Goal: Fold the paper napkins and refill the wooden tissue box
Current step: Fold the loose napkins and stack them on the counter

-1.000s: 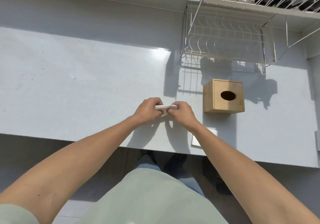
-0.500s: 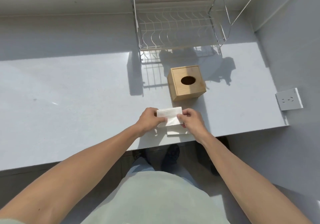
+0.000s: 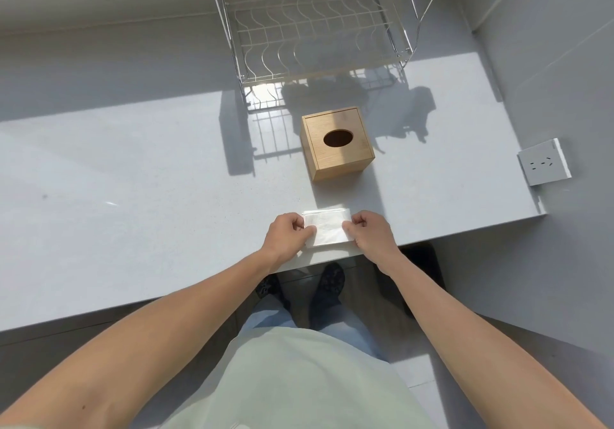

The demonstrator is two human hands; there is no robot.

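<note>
Since half a second ago, the napkin [image 3: 327, 228] has come down flat near the surface [image 3: 149, 179] edge, my left hand [image 3: 286, 233] and right hand [image 3: 371, 232] each pinching one side. One wooden tissue box [image 3: 337, 143] sits just beyond, one wire dish rack [image 3: 315, 23] behind it.

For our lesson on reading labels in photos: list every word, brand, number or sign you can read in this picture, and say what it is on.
None can be read.
wooden tissue box: plain wood, no label showing.
paper napkin, held by the left hand and right hand: faint texture only, no text.
wall socket: only pin slots, no lettering visible.
dish rack: bare wire, no tag.
</note>
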